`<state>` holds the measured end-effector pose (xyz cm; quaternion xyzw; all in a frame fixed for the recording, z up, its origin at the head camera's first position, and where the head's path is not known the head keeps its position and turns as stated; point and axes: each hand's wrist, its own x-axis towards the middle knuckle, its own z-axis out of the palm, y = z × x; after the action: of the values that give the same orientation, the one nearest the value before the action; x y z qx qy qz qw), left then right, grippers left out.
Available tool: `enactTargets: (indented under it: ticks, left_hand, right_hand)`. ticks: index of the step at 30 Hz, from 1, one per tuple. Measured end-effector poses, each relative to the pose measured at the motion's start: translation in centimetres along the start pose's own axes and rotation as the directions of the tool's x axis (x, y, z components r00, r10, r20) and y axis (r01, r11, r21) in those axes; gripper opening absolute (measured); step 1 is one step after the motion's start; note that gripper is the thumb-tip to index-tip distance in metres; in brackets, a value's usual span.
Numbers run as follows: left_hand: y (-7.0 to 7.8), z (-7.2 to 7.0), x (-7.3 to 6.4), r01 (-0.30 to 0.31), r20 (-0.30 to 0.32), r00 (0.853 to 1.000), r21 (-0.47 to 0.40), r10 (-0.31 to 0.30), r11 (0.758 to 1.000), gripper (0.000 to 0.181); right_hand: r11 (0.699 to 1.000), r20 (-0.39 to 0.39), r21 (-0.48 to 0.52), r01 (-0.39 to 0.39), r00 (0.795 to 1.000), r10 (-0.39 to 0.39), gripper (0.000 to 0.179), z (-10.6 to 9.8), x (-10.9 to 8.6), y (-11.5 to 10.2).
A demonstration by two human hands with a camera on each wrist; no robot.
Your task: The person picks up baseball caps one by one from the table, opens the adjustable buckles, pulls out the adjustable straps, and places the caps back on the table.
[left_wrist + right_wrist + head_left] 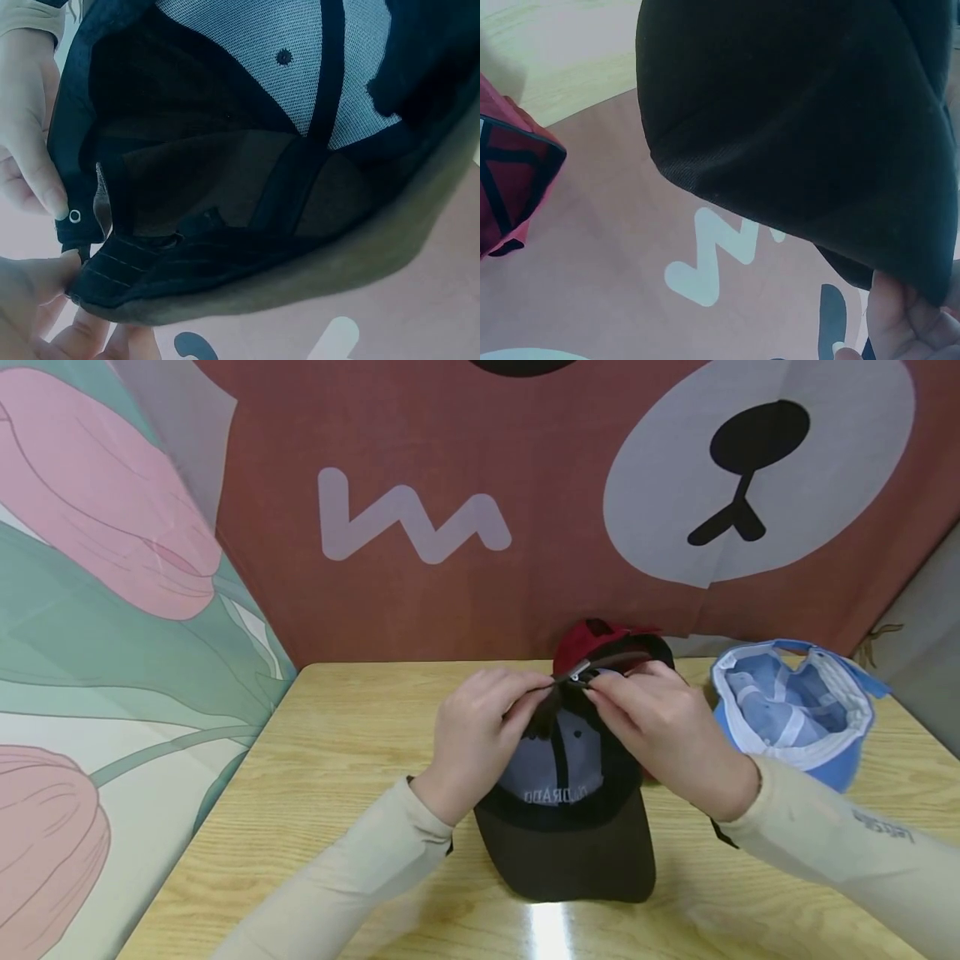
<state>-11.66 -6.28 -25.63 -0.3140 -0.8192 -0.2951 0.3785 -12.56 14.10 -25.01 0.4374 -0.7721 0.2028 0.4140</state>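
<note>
A dark brown baseball cap (pixel 573 860) is held with its inside facing me and its brim pointing down toward my side of the table. Grey mesh (pixel 247 45) and black seam tape line the crown. Thumb and fingers of my left hand (pixel 476 731) pinch one end of the back strap. On the other side, my right hand (pixel 675 735) pinches the strap beside a small metal buckle (pixel 580 671). A metal eyelet (pixel 75 216) shows in the left wrist view. In the right wrist view, the cap's dark outer cloth (pixel 795 127) covers much of the work.
Behind the brown cap sits a red cap (pixel 576 647), partly hidden by it and my right hand. A light blue cap (pixel 847 768) lies upturned to the right on the wooden table (pixel 337 752). A printed cloth (pixel 420 610) hangs along the table's back edge.
</note>
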Motion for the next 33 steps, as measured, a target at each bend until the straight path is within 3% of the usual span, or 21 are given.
enactTargets:
  ticks: [17,26,33]
  left_hand:
    - [-0.09,0.00,-0.24,0.003,-0.002,1.000,-0.005,-0.003,1.000,0.011]
    - [0.06,0.01,0.11,0.021,-0.003,1.000,-0.003,-0.021,1.000,0.007]
    - [0.02,0.14,0.02,-0.006,-0.018,1.000,-0.011,0.006,1.000,0.009]
  right_hand:
    - [1.000,0.021,0.019,-0.016,1.000,0.015,0.044,-0.18,-0.28,0.35]
    - [0.999,0.018,-0.023,0.038,0.999,-0.038,0.047,-0.16,-0.08,0.32]
    - [0.997,0.032,-0.038,0.062,0.998,-0.061,0.045,-0.15,-0.15,0.40]
